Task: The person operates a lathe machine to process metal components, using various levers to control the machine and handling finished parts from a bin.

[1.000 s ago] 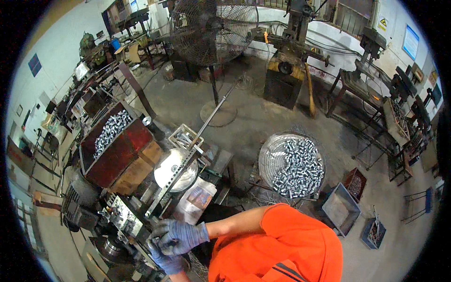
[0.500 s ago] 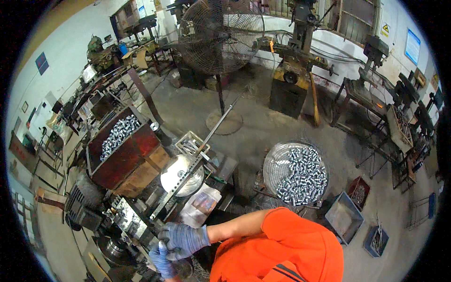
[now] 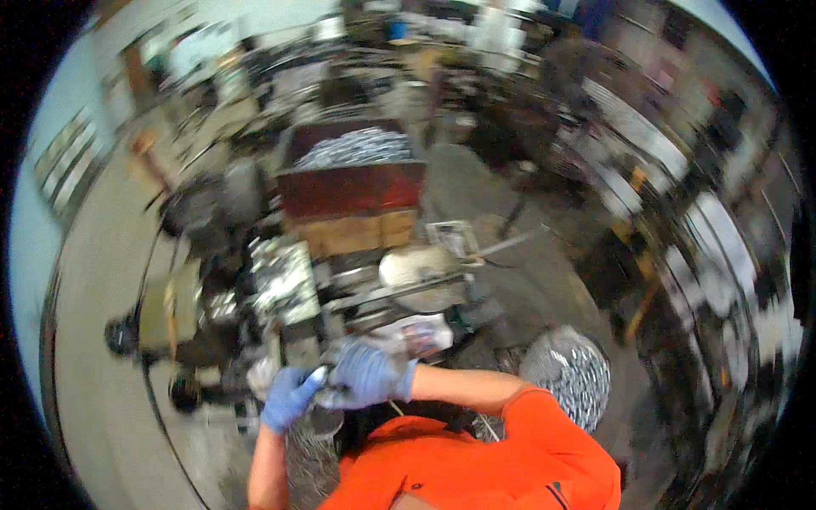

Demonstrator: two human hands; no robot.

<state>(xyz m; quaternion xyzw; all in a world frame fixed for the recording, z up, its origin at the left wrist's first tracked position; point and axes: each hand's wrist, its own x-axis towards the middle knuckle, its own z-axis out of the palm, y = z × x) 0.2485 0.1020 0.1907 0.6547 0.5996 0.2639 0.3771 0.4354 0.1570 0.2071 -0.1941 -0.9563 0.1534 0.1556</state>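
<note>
Workshop floor (image 3: 548, 280) blurred: gloved L hand (image 3: 291, 398) meets R hand (image 3: 370, 374), prob. mid-handling; can't tell if fingers clamp anything; next move needs steadiness.

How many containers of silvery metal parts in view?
2: dark red rectangular box, upper middle, heaped with small silvery metal parts; round silvery metal basin, lower right, also holding some. Blur may hide others.

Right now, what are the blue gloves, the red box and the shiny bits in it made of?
Blue gloves: probably cloth, matte and bending softly. Red box: maybe painted metal, dull; blur leaves it unsure. Shiny bits: likely metal, silvery with glints.
</note>
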